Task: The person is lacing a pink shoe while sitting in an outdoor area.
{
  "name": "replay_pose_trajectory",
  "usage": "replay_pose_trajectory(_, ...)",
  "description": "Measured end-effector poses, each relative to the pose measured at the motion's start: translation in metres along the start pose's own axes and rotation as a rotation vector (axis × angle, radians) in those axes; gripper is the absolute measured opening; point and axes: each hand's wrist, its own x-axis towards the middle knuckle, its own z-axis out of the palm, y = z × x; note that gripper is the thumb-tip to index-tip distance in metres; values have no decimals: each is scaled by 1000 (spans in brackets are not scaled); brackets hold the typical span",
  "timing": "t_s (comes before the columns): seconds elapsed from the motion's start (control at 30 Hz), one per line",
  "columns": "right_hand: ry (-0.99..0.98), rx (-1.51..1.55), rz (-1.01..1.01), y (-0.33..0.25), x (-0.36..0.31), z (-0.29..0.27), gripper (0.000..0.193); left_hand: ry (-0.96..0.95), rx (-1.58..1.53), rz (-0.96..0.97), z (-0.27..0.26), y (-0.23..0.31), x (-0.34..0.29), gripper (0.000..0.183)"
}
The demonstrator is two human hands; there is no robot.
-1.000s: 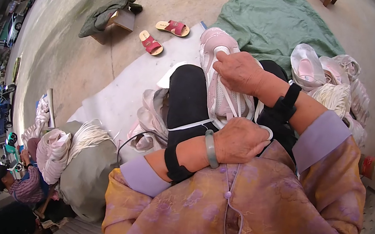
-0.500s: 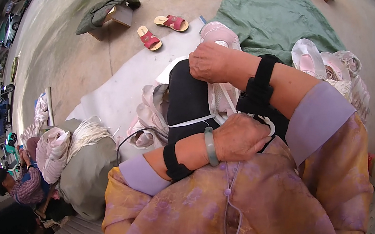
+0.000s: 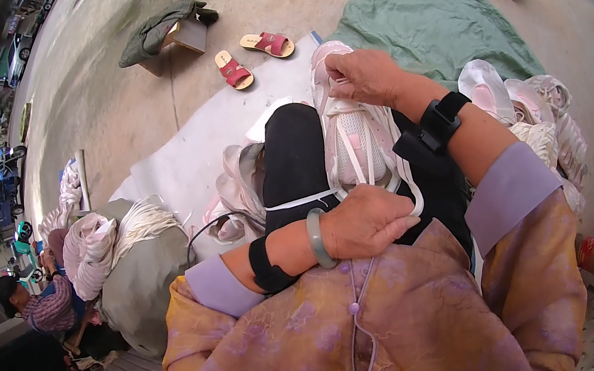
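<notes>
A pale pink and white sneaker (image 3: 351, 143) rests across my lap over black-clad legs, its white laces lying loose over the mesh. My left hand (image 3: 371, 224), with a pale bangle at the wrist, is closed on a white shoelace (image 3: 414, 192) that loops up from the shoe's near end. At the far end of the sneaker, my right hand (image 3: 367, 77) is bent into a pinch against the upper. Something pale shows at those fingertips, too small to make out. A white cord (image 3: 301, 200) crosses my left thigh.
Pink shoes (image 3: 230, 190) lie left of my leg, with more shoes (image 3: 531, 106) at the right. A laces bundle (image 3: 147, 224) tops a grey-green covered heap. Red slippers (image 3: 233, 71), a green cloth (image 3: 438, 33) and a draped stool (image 3: 181, 35) lie farther out. Another person (image 3: 52, 306) sits lower left.
My right hand has turned from a fist over the shoe to a pinch at its far end, moving up and slightly right. More of the sneaker's laces show. My left hand has shifted slightly downward.
</notes>
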Motion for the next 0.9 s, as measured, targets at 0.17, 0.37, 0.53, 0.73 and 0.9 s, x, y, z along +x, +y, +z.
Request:
replay_pose_trajectory(0.17,87,54,2,11,-8,9,28,-2,-188,-111,-10,3,3,24)
replay_pose_trajectory(0.37,131,144,53,6,-23,7,19,-17,-262,-187,-5,-6,-3,26)
replay_pose_trajectory(0.53,223,166,15,15,-65,17,9,-40,-214,-195,-3,-8,-5,27)
replay_pose_trajectory(0.73,260,74,-79,12,-77,24,13,-23,-152,-138,2,-9,4,26)
replay_pose_trajectory(0.9,280,-49,-143,13,-71,29,17,-34,-44,-105,8,-12,4,23)
